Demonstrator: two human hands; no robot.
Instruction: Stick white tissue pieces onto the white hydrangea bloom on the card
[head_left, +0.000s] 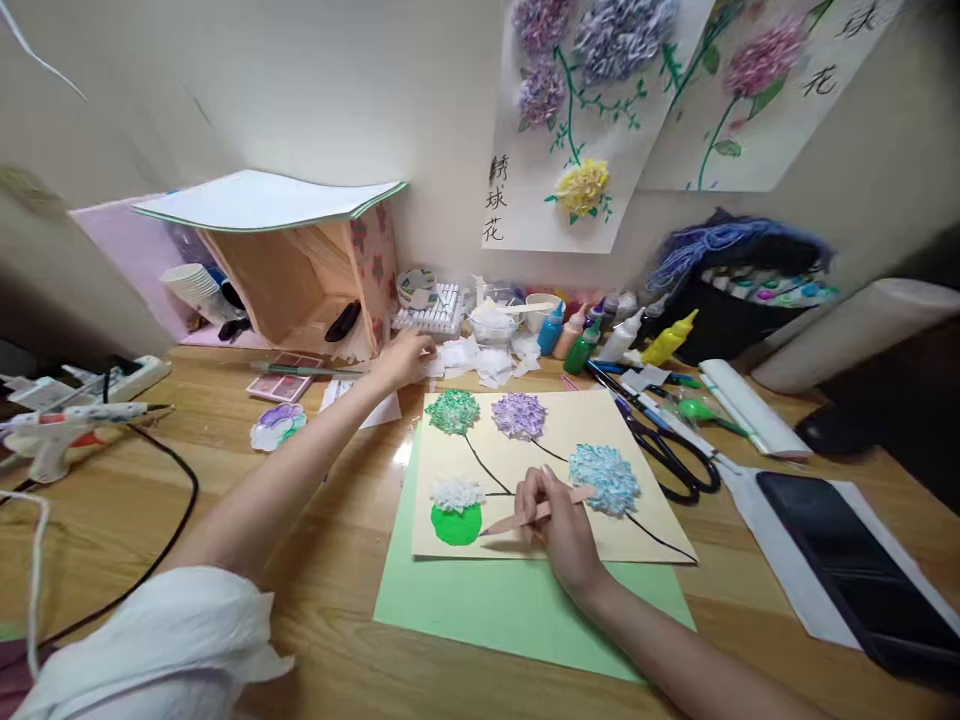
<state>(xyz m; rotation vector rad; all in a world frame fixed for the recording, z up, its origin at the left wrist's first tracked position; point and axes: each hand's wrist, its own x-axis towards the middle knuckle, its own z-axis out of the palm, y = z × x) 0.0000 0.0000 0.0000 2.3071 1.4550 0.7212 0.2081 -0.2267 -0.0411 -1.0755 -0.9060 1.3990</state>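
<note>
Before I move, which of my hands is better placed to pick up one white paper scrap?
Left, I think. Your left hand is beside the white paper scraps; your right hand is farther away, over the cream sheet, and already holds a pointed stick.

a white glue gun [56,435] lies at the far left, near a power strip [139,378]; a black cable [191,500] curves over the wood; an open-fronted box [375,260] stands by the wall under a white sheet [262,195], stacked paper cups [193,288] to its left; flower posters [525,200] hang above; blue yarn [735,245] drapes over a black container [720,320], a pale roll [862,335] beside it; a dark phone [832,540] rests on white paper [769,560] at right
</note>
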